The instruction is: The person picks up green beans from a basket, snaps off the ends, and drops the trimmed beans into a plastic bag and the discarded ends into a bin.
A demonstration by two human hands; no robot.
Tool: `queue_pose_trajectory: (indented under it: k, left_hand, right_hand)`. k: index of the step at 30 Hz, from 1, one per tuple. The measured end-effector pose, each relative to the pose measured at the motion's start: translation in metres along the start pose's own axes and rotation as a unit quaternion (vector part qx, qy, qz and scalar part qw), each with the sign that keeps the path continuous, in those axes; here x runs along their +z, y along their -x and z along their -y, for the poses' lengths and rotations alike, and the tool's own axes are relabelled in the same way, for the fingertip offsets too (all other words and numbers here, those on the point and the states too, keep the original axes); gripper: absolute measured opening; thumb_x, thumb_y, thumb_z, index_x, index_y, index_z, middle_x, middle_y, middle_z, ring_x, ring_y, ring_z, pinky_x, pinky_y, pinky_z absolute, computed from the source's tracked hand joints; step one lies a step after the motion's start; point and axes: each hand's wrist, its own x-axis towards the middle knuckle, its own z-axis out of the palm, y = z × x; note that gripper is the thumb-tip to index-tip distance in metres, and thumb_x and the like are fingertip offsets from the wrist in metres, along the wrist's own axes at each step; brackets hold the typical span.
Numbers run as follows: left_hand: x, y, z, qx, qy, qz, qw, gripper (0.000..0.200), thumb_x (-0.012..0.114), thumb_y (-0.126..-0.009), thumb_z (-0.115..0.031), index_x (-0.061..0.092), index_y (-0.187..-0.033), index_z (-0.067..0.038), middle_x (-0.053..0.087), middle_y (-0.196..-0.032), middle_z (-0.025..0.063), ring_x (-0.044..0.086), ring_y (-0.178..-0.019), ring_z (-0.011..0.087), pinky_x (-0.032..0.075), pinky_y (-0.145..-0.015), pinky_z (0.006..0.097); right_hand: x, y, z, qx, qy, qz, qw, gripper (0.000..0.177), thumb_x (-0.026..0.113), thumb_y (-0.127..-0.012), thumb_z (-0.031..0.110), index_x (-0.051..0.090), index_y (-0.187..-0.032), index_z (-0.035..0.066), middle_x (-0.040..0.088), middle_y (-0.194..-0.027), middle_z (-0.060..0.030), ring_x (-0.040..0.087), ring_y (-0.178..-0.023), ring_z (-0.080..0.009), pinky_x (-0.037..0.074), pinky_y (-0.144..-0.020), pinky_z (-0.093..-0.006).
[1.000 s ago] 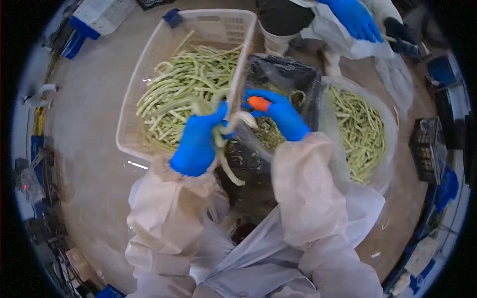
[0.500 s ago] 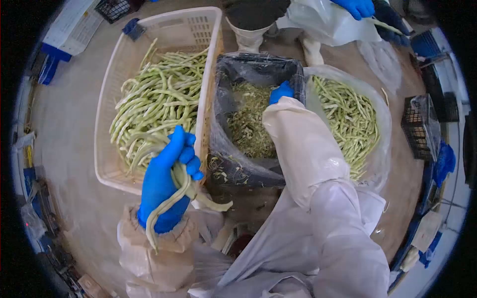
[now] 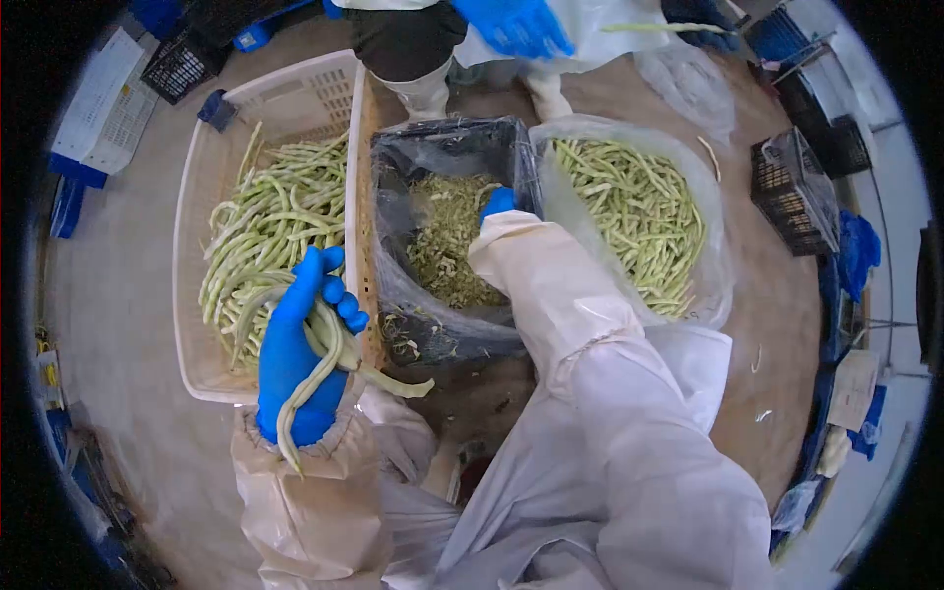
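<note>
My left hand [image 3: 300, 349], in a blue glove, is wrapped round several long green beans [image 3: 317, 379] beside the large pale crate [image 3: 187, 295], which holds a heap of long beans [image 3: 285, 211]. My right hand [image 3: 499, 204], also gloved in blue, is over the right side of the dark plastic-lined bin [image 3: 442, 339]. Bean scraps [image 3: 447, 241] lie in that bin. The sleeve hides most of my right hand, so its fingers and anything in them cannot be made out. Right of the bin, a clear plastic bag [image 3: 716, 211] holds shorter bean pieces [image 3: 639, 221].
Across from me stands a person in white boots [image 3: 423, 93], whose blue-gloved hand [image 3: 516, 25] is near a long bean [image 3: 659, 28]. Black crates [image 3: 787, 192] stand at the right, with another black crate [image 3: 182, 67] at the upper left. Loose plastic [image 3: 688, 88] lies on the floor.
The view has shifted, so the crate, bin and bag appear farther left. My left hand still holds the beans and my right hand remains over the bin. The other person's blue-gloved hand has moved left.
</note>
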Motion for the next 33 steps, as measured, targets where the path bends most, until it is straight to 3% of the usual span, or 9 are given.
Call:
queue_pose_trajectory:
  k: [10, 16, 18, 21, 22, 23, 28, 31, 33]
  left_hand:
    - [-0.008, -0.005, -0.002, 0.01, -0.026, 0.009, 1.0, 0.03, 0.058, -0.089, -0.026, 0.058, -0.105, -0.001, 0.053, -0.07, 0.0006, 0.053, -0.062, 0.0115, 0.047, -0.059, 0.0262]
    - [-0.014, -0.012, -0.006, 0.009, 0.004, 0.064, 0.998, 0.027, 0.06, -0.088, -0.026, 0.061, -0.102, -0.002, 0.057, -0.073, 0.0012, 0.054, -0.064, 0.0122, 0.047, -0.061, 0.0247]
    - [-0.01, -0.008, -0.008, 0.018, 0.016, 0.071, 0.997, 0.024, 0.063, -0.086, -0.025, 0.062, -0.098, -0.005, 0.058, -0.074, 0.0014, 0.055, -0.064, 0.0118, 0.048, -0.062, 0.0249]
    - [-0.013, -0.015, -0.003, 0.041, 0.006, 0.106, 0.994, 0.024, 0.061, -0.087, -0.025, 0.061, -0.101, -0.006, 0.059, -0.078, 0.001, 0.056, -0.067, 0.0121, 0.048, -0.064, 0.0246]
    - [-0.014, -0.02, -0.002, 0.042, -0.001, 0.114, 0.993, 0.024, 0.062, -0.086, -0.025, 0.061, -0.101, -0.006, 0.059, -0.08, 0.0011, 0.056, -0.068, 0.0119, 0.048, -0.064, 0.0245]
    - [-0.015, -0.023, 0.001, 0.042, -0.007, 0.122, 0.992, 0.024, 0.062, -0.086, -0.025, 0.061, -0.101, -0.006, 0.059, -0.081, 0.0012, 0.057, -0.069, 0.0117, 0.048, -0.065, 0.0243]
    - [-0.005, -0.028, 0.014, 0.072, -0.059, 0.073, 0.993, 0.035, 0.063, -0.085, -0.03, 0.06, -0.11, -0.006, 0.063, -0.089, 0.0023, 0.06, -0.076, 0.0108, 0.048, -0.067, 0.0256]
    - [-0.007, -0.037, 0.017, 0.075, -0.06, 0.079, 0.992, 0.039, 0.068, -0.08, -0.026, 0.06, -0.112, -0.006, 0.064, -0.094, 0.0074, 0.061, -0.081, 0.0165, 0.048, -0.07, 0.0308]
    - [-0.009, -0.04, 0.015, 0.084, -0.066, 0.113, 0.988, 0.038, 0.068, -0.081, -0.026, 0.06, -0.111, -0.005, 0.064, -0.094, 0.0076, 0.061, -0.081, 0.0165, 0.048, -0.069, 0.0289]
  right_hand:
    - [-0.001, 0.027, 0.007, -0.01, -0.015, -0.014, 1.0, 0.019, 0.062, -0.074, 0.027, 0.068, -0.073, 0.009, 0.066, -0.082, -0.0142, 0.063, -0.071, -0.0308, 0.05, -0.061, -0.0411]
    - [-0.05, 0.053, 0.009, -0.069, -0.085, -0.108, 0.988, 0.019, 0.063, -0.073, 0.027, 0.068, -0.071, 0.009, 0.067, -0.079, -0.0139, 0.064, -0.068, -0.0315, 0.05, -0.059, -0.0412]
    - [-0.089, 0.067, 0.001, -0.143, -0.086, -0.133, 0.977, 0.02, 0.063, -0.073, 0.028, 0.069, -0.071, 0.009, 0.067, -0.078, -0.0138, 0.064, -0.067, -0.0317, 0.05, -0.058, -0.0413]
    - [-0.17, 0.108, -0.02, -0.376, -0.034, -0.104, 0.92, 0.028, 0.065, -0.074, 0.029, 0.067, -0.071, 0.002, 0.067, -0.073, -0.0146, 0.065, -0.062, -0.0251, 0.051, -0.057, -0.039]
    - [-0.183, 0.122, -0.023, -0.24, -0.391, 0.048, 0.887, 0.031, 0.067, -0.077, 0.029, 0.066, -0.072, -0.001, 0.065, -0.068, -0.0118, 0.063, -0.06, -0.0187, 0.049, -0.055, -0.0327]
    - [-0.195, 0.138, -0.028, -0.246, -0.489, 0.068, 0.834, 0.027, 0.068, -0.077, 0.024, 0.065, -0.077, -0.002, 0.065, -0.072, -0.0126, 0.062, -0.057, -0.016, 0.051, -0.055, -0.0322]
    - [-0.243, 0.235, -0.032, -0.282, -0.59, 0.004, 0.757, 0.026, 0.063, -0.083, 0.024, 0.066, -0.085, -0.002, 0.065, -0.074, -0.0088, 0.063, -0.067, -0.0144, 0.05, -0.064, -0.0278]
    - [-0.246, 0.264, -0.026, -0.289, -0.63, 0.033, 0.72, 0.025, 0.062, -0.085, 0.022, 0.066, -0.091, -0.001, 0.065, -0.076, -0.0091, 0.063, -0.071, -0.0141, 0.049, -0.068, -0.027]
    - [-0.24, 0.267, -0.023, -0.311, -0.638, 0.043, 0.703, 0.025, 0.061, -0.085, 0.022, 0.066, -0.092, -0.001, 0.065, -0.076, -0.0089, 0.063, -0.07, -0.0142, 0.049, -0.067, -0.027]
